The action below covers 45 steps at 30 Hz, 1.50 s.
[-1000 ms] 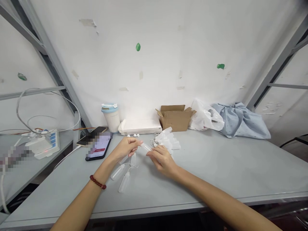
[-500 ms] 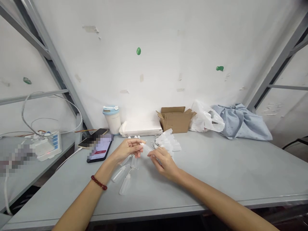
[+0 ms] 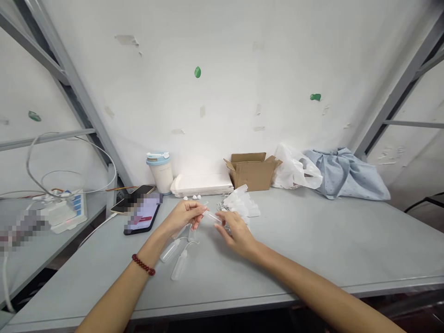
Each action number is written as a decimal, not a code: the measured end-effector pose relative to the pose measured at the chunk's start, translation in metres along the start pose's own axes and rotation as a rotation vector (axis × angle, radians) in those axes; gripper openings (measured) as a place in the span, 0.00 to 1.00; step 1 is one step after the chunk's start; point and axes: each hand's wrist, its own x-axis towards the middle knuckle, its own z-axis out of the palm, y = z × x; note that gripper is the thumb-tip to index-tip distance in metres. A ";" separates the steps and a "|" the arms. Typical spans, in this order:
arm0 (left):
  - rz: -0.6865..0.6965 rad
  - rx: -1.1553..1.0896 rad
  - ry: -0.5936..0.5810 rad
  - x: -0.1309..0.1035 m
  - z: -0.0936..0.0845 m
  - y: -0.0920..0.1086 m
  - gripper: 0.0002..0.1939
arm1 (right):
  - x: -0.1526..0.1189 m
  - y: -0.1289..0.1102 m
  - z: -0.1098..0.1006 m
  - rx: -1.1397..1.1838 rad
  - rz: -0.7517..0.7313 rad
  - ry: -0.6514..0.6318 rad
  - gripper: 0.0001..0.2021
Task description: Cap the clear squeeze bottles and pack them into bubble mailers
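Note:
Between my two hands lies a small clear plastic squeeze bottle, tilted almost level above the table. My left hand pinches its neck end, where the fingers hide the tip. The thumb and fingertips of my right hand close around the other end. Several similar bottles with thin bent spouts, such as this clear bottle, lie below my left hand. A pile of translucent bottles sits just beyond my right hand. Several small white caps rest behind my left hand.
Along the wall stand a lidded cup, a stack of white sheets or packets, an open cardboard box, a white plastic bag and a blue cloth bundle. Two phones, one a lit phone, and a power strip are at left.
My right fingers have come round the bottle's far end, and the bottle has turned more level. The view has shifted slightly; the loose bottles stay put.

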 end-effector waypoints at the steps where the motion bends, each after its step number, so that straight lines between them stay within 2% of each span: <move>1: 0.003 0.013 0.006 0.000 0.000 0.000 0.16 | 0.000 0.000 0.000 0.003 0.008 -0.003 0.10; 4: 0.019 0.022 0.019 0.001 0.000 -0.002 0.15 | 0.001 -0.002 -0.002 0.054 0.055 -0.011 0.10; 11: 0.051 0.012 0.027 0.003 -0.002 -0.005 0.17 | 0.005 -0.010 -0.010 0.331 0.296 -0.104 0.09; 15: 0.099 0.096 0.014 0.004 -0.004 -0.006 0.16 | 0.008 -0.013 -0.011 0.391 0.320 -0.172 0.10; 18: 0.092 0.150 -0.011 0.004 -0.004 -0.008 0.16 | 0.008 -0.013 -0.009 0.314 0.248 -0.185 0.09; 25: 0.115 0.196 0.054 0.006 0.001 -0.008 0.14 | 0.002 0.005 0.001 -0.013 0.045 0.047 0.11; 33: 0.140 0.126 0.070 0.008 0.001 -0.013 0.12 | 0.002 0.013 0.004 -0.054 -0.042 0.170 0.10; 36: 0.093 0.095 0.094 0.007 0.005 -0.011 0.12 | 0.004 0.012 0.002 -0.096 -0.162 0.228 0.10; 40: 0.042 0.028 0.035 0.005 0.008 -0.010 0.14 | 0.008 0.010 -0.002 -0.196 -0.344 0.271 0.13; 45: 0.105 0.011 0.044 0.006 0.007 -0.011 0.14 | 0.009 0.010 -0.004 -0.236 -0.393 0.317 0.12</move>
